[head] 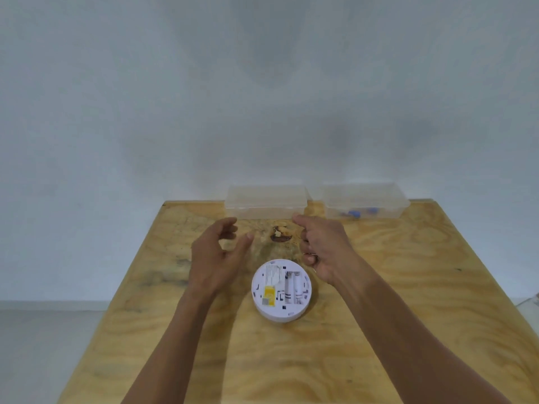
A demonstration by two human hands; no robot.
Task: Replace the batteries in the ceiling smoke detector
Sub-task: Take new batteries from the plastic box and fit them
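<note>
A round white smoke detector [281,290] lies back side up on the wooden table [379,316], with a yellow label and an uncovered battery bay; what sits in the bay is too blurred to tell. My left hand [217,255] hovers just left of and beyond it, fingers spread and curled, holding nothing. To the detector's right, my right hand [323,249] has its fingers loosely curled and the thumb pointing forward; nothing shows in it.
Two clear plastic boxes stand at the table's far edge: the left box [265,201] looks empty, the right box [364,199] holds small blue items [354,213]. A dark knot [280,233] marks the wood between my hands. A pale wall rises behind the table.
</note>
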